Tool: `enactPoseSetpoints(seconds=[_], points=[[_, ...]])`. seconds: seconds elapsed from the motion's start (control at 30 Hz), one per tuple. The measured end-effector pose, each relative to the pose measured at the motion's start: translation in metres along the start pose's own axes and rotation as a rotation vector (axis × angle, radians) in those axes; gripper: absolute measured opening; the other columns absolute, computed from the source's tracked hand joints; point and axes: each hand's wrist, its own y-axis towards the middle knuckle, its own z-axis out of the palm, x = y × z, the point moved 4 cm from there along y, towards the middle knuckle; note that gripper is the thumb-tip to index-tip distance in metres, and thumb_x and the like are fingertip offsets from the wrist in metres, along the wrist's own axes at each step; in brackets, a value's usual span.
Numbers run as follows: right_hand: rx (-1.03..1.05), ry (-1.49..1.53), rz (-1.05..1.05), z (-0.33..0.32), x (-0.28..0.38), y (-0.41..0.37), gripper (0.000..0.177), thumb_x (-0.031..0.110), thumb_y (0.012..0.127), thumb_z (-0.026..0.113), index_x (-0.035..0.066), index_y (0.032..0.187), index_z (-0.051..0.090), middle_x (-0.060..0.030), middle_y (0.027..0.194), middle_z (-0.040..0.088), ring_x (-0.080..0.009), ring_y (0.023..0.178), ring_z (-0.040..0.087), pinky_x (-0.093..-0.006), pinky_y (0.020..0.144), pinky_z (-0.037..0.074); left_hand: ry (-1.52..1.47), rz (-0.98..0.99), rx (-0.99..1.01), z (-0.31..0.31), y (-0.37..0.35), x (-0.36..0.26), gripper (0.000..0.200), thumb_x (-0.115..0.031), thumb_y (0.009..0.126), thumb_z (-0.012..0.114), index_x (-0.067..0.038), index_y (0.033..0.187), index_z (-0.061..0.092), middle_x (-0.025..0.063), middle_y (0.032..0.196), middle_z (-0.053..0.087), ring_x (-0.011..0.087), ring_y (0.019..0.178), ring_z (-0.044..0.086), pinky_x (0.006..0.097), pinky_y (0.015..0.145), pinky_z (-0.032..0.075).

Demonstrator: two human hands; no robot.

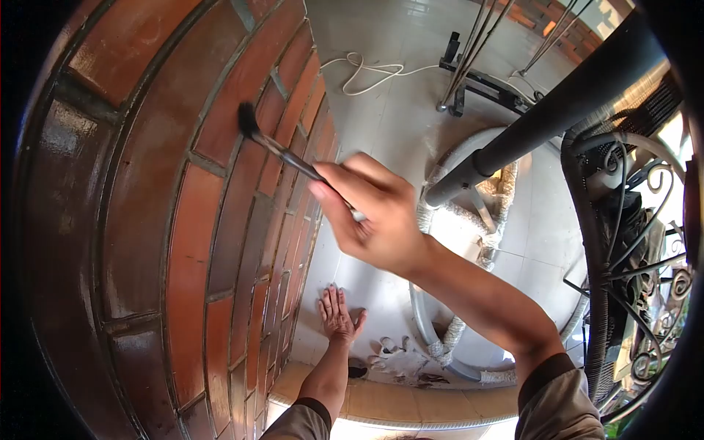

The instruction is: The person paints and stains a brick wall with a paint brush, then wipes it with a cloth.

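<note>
My right hand (374, 213) is closed in a pinch around the handle of a thin paintbrush (282, 152). The brush's dark bristle tip overlaps the face of the brick wall (194, 257) on the left, close to a joint between bricks. Glossy dark brown bricks fill the nearer part of the wall, while redder bricks show further along. Lower down, my left hand (337, 314) is open with fingers spread, palm down over the pale tiled floor (370, 268) beside the wall's foot. It holds nothing.
A thick dark pole (543, 110) slants across the right, above a round grey frame (418, 301) on the floor. Scrolled black ironwork (638, 220) stands at far right. A white cable (374, 71) loops at the back. Crumpled gloves (396, 358) lie near the front ledge (396, 403).
</note>
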Motion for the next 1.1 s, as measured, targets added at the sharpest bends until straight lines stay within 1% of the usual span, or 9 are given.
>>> enactPoseSetpoints(seconds=[0.17,0.33,0.57,0.63,0.7,0.77,0.8,0.93,1.1], points=[[-0.296,-0.427,-0.103,-0.024,-0.062,0.087,0.007,0.003,0.081,0.067,-0.001,0.079,0.063,-0.0169,0.067,0.053,-0.0337,0.058,0.056,-0.0435,0.054,0.045,0.025,0.036,-0.057,0.004,-0.001,0.002,0.102,-0.063,0.083,0.054,0.0,0.153,0.014,0.0213,0.162,0.006,0.0376,0.15,0.002,0.0532,0.12,0.0],[-0.144,-0.303,0.067,0.015,-0.059,0.077,0.014,0.002,0.081,0.063,-0.003,0.07,0.056,-0.0221,0.071,0.054,-0.0425,0.063,0.055,-0.0488,0.058,0.044,0.028,0.033,-0.058,0.004,-0.001,-0.001,0.102,-0.063,0.083,0.054,0.001,0.153,0.016,0.0218,0.161,0.007,0.0384,0.149,0.003,0.0535,0.12,0.001],[-0.172,-0.142,0.112,-0.021,-0.018,0.018,0.009,0.004,0.088,0.066,0.0,0.094,0.071,-0.0095,0.065,0.058,-0.0138,0.058,0.055,-0.028,0.054,0.042,0.048,0.025,-0.064,0.004,-0.001,0.0,0.102,-0.062,0.082,0.055,0.001,0.152,0.017,0.021,0.162,0.007,0.0371,0.15,0.003,0.0535,0.12,0.002],[-0.244,-0.352,0.168,-0.024,-0.058,0.064,0.01,0.009,0.089,0.066,0.001,0.092,0.071,-0.0116,0.068,0.06,-0.0173,0.059,0.057,-0.0296,0.055,0.043,0.02,0.03,-0.064,0.002,-0.001,0.0,0.102,-0.062,0.082,0.055,0.001,0.152,0.017,0.0211,0.162,0.008,0.0374,0.15,0.004,0.0536,0.12,0.002],[-0.234,-0.205,0.274,-0.014,-0.076,0.095,0.013,0.008,0.082,0.065,-0.002,0.075,0.061,-0.0186,0.067,0.056,-0.0382,0.058,0.053,-0.0456,0.057,0.046,0.013,0.031,-0.072,0.002,-0.001,0.001,0.101,-0.06,0.082,0.057,0.002,0.152,0.019,0.0206,0.162,0.007,0.037,0.15,0.003,0.0533,0.12,0.002],[-0.263,-0.186,0.033,0.009,-0.04,0.087,0.008,0.004,0.08,0.064,-0.002,0.075,0.061,-0.0188,0.07,0.055,-0.0386,0.06,0.055,-0.0476,0.057,0.046,0.008,0.033,-0.081,0.002,0.0,-0.001,0.1,-0.06,0.082,0.056,0.001,0.152,0.019,0.0202,0.162,0.007,0.0366,0.15,0.004,0.0532,0.12,0.003],[-0.169,-0.291,-0.046,0.014,-0.009,0.068,0.01,0.004,0.083,0.065,0.002,0.092,0.069,-0.013,0.067,0.054,-0.0257,0.055,0.051,-0.035,0.053,0.041,0.012,0.033,-0.083,0.001,-0.001,-0.001,0.1,-0.061,0.083,0.056,0.001,0.152,0.019,0.0199,0.162,0.007,0.0365,0.15,0.004,0.0531,0.12,0.004],[0.095,0.033,-0.112,0.01,0.083,-0.035,0.028,-0.007,0.075,0.07,-0.01,0.102,0.065,-0.0048,0.066,0.049,-0.0164,0.053,0.048,-0.0327,0.042,0.036,0.005,0.014,-0.075,-0.003,-0.003,0.004,0.098,-0.061,0.083,0.056,0.001,0.151,0.022,0.0219,0.159,0.014,0.0388,0.148,0.011,0.0525,0.12,0.007],[0.131,0.126,-0.048,-0.016,0.031,-0.019,0.018,0.006,0.084,0.072,0.0,0.102,0.071,-0.0049,0.061,0.053,-0.0132,0.05,0.049,-0.0292,0.043,0.035,-0.021,-0.018,-0.073,0.002,-0.001,0.001,0.095,-0.06,0.082,0.058,0.002,0.148,0.028,0.0256,0.154,0.028,0.0431,0.144,0.023,0.0516,0.12,0.011]])
